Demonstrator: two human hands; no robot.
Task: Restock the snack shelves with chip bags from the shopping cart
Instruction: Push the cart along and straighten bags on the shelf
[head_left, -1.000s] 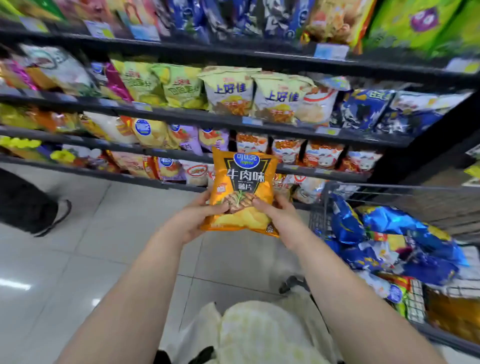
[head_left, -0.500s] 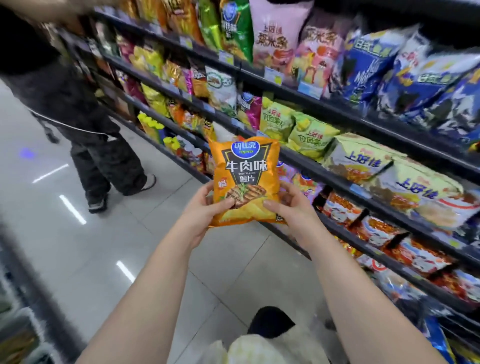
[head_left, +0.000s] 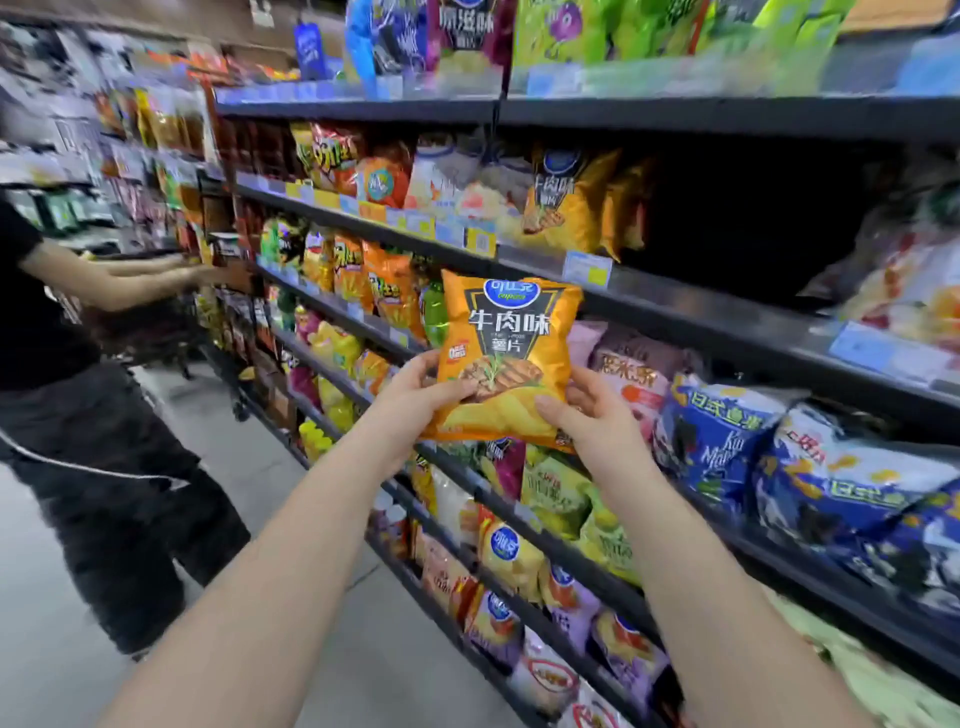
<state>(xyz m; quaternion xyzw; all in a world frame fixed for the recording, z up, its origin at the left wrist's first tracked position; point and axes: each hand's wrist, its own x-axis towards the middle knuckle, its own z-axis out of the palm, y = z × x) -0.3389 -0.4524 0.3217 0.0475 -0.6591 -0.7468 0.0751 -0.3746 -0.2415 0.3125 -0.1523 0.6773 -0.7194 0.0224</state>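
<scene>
Left hand (head_left: 415, 397), right hand (head_left: 589, 413), gripping orange chip bag (head_left: 506, 353) upright

Orange chip bag (head_left: 506, 358) upright between both hands' fingers (head_left: 558, 408), before snack shelves (head_left: 675, 306)

Shelves (head_left: 675, 306) run along the right side and recede toward the far left. Chip bag (head_left: 509, 353) is upright at centre, in front of the shelf edges. Left hand (head_left: 415, 400) grips its lower left corner, right hand (head_left: 587, 415) its lower right. Same-print bags (head_left: 566, 202) stand one tier up, above and slightly right of the chip bag. Other snack bags (head_left: 717, 436) fill the tiers behind and below it, and more sit on the top tier overhead. Another person (head_left: 62, 338) stands on the floor (head_left: 363, 649) at left, arms reaching toward shelving further down the aisle.
</scene>
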